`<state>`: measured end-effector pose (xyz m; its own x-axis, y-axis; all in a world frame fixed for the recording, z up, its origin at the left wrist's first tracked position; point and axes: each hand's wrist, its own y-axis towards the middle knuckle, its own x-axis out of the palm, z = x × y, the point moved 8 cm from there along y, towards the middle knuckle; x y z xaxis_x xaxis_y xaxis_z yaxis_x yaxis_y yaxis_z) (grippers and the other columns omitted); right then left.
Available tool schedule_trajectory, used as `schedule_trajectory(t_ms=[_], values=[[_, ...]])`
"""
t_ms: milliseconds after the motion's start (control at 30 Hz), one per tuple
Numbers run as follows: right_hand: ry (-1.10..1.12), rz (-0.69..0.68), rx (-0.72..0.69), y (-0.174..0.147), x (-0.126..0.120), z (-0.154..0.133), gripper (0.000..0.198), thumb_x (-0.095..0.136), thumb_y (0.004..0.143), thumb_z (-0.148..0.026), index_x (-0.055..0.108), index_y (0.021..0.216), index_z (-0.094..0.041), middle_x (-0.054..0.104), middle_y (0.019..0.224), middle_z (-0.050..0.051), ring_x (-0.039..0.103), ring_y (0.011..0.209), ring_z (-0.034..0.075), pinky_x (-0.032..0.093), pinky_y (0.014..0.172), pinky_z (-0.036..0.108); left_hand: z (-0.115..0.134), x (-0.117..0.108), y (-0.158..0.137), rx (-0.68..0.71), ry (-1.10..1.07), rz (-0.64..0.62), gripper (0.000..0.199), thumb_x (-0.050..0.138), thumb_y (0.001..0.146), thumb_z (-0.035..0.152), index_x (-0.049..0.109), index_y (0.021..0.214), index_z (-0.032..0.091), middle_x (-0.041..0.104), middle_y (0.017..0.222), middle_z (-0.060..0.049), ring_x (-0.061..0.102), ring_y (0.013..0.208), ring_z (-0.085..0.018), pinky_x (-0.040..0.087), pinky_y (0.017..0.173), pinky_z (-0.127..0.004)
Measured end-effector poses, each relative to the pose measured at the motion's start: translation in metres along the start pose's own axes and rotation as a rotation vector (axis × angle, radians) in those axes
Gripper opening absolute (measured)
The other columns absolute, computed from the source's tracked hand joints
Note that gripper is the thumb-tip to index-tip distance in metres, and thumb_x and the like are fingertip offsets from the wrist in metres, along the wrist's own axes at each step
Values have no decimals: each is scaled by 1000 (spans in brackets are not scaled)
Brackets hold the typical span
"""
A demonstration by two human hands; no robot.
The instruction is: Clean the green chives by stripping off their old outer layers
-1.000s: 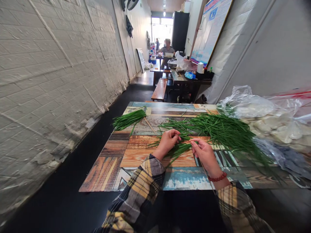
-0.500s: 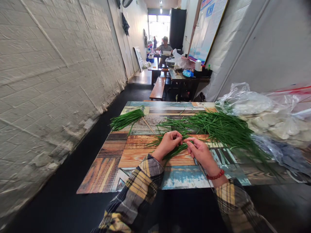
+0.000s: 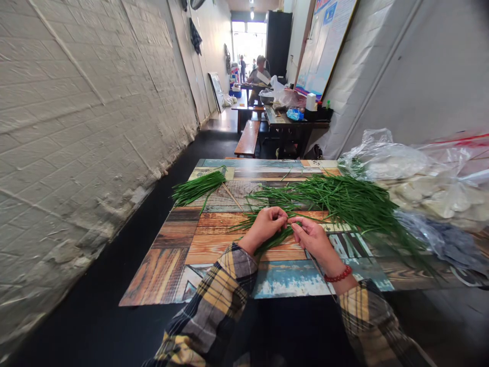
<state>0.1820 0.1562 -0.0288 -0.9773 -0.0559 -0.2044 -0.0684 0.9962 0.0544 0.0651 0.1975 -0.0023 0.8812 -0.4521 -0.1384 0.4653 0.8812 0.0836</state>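
Observation:
My left hand (image 3: 269, 224) is closed in a pinch above the table, apparently on a green chive whose end is hidden by the fingers. Almost touching it, my right hand (image 3: 311, 237) pinches a thin skewer (image 3: 321, 275), which runs back under the palm towards the table's front edge. A few chives (image 3: 273, 242) lie beneath and between both hands. Just beyond them spreads a large loose pile of chives (image 3: 344, 199). At the far left sits a neat bunch of chives (image 3: 200, 186) with another skewer (image 3: 232, 196) sticking out of it.
The patchwork-patterned table (image 3: 164, 255) stands beside a white brick wall (image 3: 76, 127). Clear plastic bags (image 3: 428, 188) with pale contents crowd its right side. Farther back are a wooden bench (image 3: 248, 137), a cluttered second table (image 3: 277, 118) and a seated person (image 3: 260, 76).
My hands stay nearly in place, fingertips still together. The view has shifted very slightly. In the background, the seated person's white sheet is now tilted.

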Motion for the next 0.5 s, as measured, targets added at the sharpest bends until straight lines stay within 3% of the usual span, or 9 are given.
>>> schedule_trajectory(t_ms=[500], values=[[49,2,19,0,1,-3,35,55,82,-45,62,101,-17,50,49,-6,39,36,8,30,36,20,0,0,-1,9,-10,3,7,51,73,16,56,75,13,58,60,2,48,48,-6,37,46,-17]])
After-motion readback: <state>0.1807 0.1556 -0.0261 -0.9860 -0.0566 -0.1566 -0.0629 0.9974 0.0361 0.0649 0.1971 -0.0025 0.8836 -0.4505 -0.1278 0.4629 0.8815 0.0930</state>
